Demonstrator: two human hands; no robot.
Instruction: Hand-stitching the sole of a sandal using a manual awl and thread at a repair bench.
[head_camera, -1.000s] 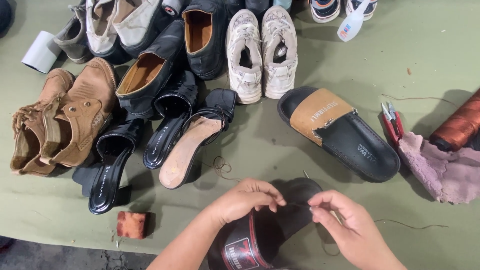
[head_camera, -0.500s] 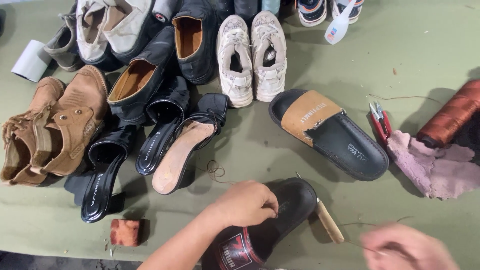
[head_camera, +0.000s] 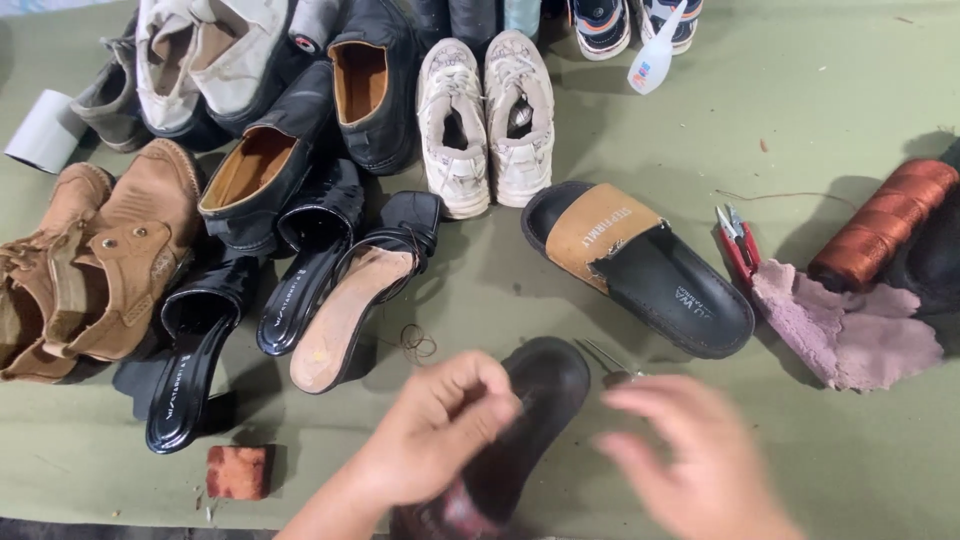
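Fingers of the left hand (head_camera: 435, 435) pinch the dark shoe (head_camera: 520, 420) – the blurred, open, empty-looking right hand (head_camera: 690, 460) could catch the thin metal tool (head_camera: 608, 357) just beside it.

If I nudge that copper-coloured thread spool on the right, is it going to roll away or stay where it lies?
The thread spool lies on its side and looks cylindrical, so it would probably roll across its axis if pushed. The pink rag lies against its lower end and might check it that way. The green table cover looks soft and matte, likely slowing any roll.
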